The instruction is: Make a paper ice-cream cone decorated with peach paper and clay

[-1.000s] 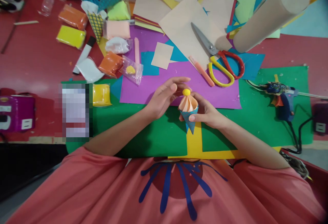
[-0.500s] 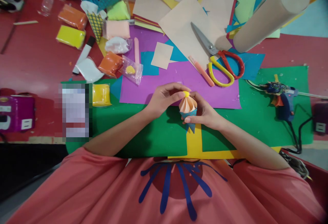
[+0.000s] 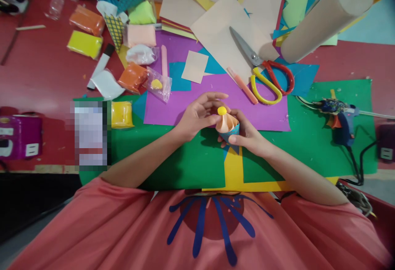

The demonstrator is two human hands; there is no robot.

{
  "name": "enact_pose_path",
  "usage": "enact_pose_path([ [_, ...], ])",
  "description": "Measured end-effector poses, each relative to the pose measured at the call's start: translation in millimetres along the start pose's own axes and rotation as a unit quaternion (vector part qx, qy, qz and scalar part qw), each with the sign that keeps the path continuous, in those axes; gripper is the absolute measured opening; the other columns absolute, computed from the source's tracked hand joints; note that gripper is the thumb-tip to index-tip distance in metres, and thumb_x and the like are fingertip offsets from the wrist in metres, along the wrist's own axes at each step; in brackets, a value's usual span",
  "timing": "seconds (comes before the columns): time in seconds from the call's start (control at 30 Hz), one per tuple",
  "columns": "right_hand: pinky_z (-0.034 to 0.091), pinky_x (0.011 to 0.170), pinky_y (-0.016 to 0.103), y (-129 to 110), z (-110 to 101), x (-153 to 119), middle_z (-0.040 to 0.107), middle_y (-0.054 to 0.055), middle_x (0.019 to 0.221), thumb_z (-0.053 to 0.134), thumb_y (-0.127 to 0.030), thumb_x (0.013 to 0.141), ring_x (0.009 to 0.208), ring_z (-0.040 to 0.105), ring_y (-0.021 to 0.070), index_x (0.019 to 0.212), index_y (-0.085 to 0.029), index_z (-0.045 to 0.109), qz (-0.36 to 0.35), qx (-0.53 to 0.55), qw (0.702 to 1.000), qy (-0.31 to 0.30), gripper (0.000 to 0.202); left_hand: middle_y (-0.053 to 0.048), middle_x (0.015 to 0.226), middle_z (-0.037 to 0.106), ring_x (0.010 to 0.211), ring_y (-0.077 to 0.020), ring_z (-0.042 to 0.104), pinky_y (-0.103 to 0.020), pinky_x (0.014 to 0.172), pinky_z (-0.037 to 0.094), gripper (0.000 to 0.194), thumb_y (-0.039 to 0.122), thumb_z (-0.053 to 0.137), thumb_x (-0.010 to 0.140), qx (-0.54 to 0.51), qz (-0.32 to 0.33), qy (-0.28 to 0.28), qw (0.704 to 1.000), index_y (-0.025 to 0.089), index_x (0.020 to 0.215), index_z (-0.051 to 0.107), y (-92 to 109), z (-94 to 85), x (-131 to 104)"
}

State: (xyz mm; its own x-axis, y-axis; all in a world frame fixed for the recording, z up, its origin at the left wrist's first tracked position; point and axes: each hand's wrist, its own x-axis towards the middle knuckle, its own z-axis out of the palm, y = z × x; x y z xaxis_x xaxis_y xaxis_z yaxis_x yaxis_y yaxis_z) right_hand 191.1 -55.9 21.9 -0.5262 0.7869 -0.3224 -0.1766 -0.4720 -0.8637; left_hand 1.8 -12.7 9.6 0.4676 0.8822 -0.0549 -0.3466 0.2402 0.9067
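Observation:
A small paper cone, with a blue base, pale peach pleats and a yellow ball on its tip, is tilted between my hands. My right hand is closed round its blue part, thumb in front. My left hand is at the left of the cone, its thumb by the pleats just below the yellow ball and its fingers spread and curved behind. Under them lie a purple sheet and a green mat.
Scissors and a peach marker lie beyond my hands. Clay packs and paper cones are at the left back. A glue gun is at the right, below a large paper roll.
The cone has tilted, its blue base turning up toward the right. My left fingers have opened and lifted off the yellow ball, which now shows whole.

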Motion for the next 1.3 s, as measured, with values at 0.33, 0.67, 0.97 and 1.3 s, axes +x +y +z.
enact_pose_path([
  [0.33, 0.063, 0.083, 0.034, -3.9, 0.6, 2.1, 0.069, 0.002, 0.106, 0.085, -0.040, 0.074, 0.090, 0.073, 0.0165, 0.119, -0.023, 0.054, 0.013, 0.091, 0.995, -0.026, 0.057, -0.005, 0.100, 0.077, 0.095, -0.0177, 0.072, -0.029, 0.087, 0.057, 0.038, 0.047, 0.085, 0.071, -0.015, 0.005, 0.047, 0.999, 0.021, 0.097, 0.075, 6.6, 2.5, 2.4],
  [0.67, 0.061, 0.082, 0.031, -2.7, 1.5, 2.9, 0.066, 0.000, 0.101, 0.085, -0.042, 0.074, 0.083, 0.069, 0.0126, 0.118, -0.022, 0.055, -0.006, 0.055, 0.998, -0.041, 0.057, -0.001, 0.082, 0.074, 0.073, -0.0105, 0.068, -0.024, 0.072, 0.053, 0.033, 0.048, 0.086, 0.070, 0.013, -0.018, 0.044, 0.999, 0.020, 0.084, 0.076, 6.5, 4.3, 1.4],
  [0.97, 0.054, 0.091, 0.037, -4.7, 0.7, 2.3, 0.066, 0.003, 0.100, 0.086, -0.050, 0.068, 0.094, 0.066, 0.0191, 0.111, -0.020, 0.058, -0.016, -0.066, 0.998, 0.006, 0.061, -0.002, 0.097, 0.072, 0.085, -0.0104, 0.067, -0.021, 0.076, 0.053, 0.040, 0.049, 0.084, 0.073, 0.038, 0.033, 0.016, 0.999, 0.024, 0.103, 0.073, 1.0, 1.7, 1.2],
  [1.3, 0.056, 0.094, 0.038, -1.5, -4.1, 2.4, 0.071, 0.005, 0.109, 0.079, -0.053, 0.076, 0.101, 0.070, 0.0210, 0.118, -0.020, 0.059, 0.007, 0.047, 0.998, -0.037, 0.057, 0.000, 0.088, 0.072, 0.077, -0.0106, 0.069, -0.020, 0.069, 0.054, 0.046, 0.039, 0.084, 0.073, 0.033, 0.002, 0.034, 0.999, 0.021, 0.111, 0.065, 3.0, -0.3, 0.8],
])
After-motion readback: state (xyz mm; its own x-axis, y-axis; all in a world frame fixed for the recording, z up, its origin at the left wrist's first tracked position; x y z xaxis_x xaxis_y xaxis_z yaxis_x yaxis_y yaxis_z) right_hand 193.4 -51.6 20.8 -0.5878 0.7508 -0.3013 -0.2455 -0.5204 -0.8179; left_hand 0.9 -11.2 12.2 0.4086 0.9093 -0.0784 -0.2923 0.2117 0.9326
